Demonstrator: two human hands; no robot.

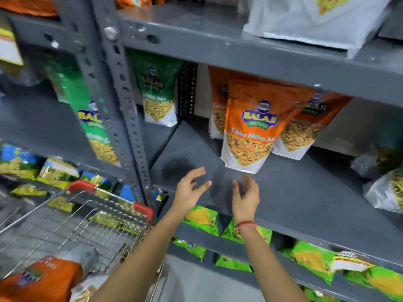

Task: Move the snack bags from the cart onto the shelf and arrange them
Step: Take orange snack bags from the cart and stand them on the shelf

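Observation:
An orange Balaji snack bag (250, 127) stands upright on the grey shelf (294, 192), with two more orange bags (305, 129) behind and beside it. My left hand (189, 190) and my right hand (245, 199) hover over the shelf's front part just below that bag, fingers apart, holding nothing. My right wrist bears a red thread. At the lower left the wire cart (87, 219) with red corners holds another orange snack bag (41, 277).
Green Balaji bags (158, 92) stand on the shelf to the left, past a perforated grey upright (128, 110). White bags (386, 188) lie at the shelf's right end. Green-yellow chip packets (201, 219) fill the shelf below. A white bag (305, 20) sits above.

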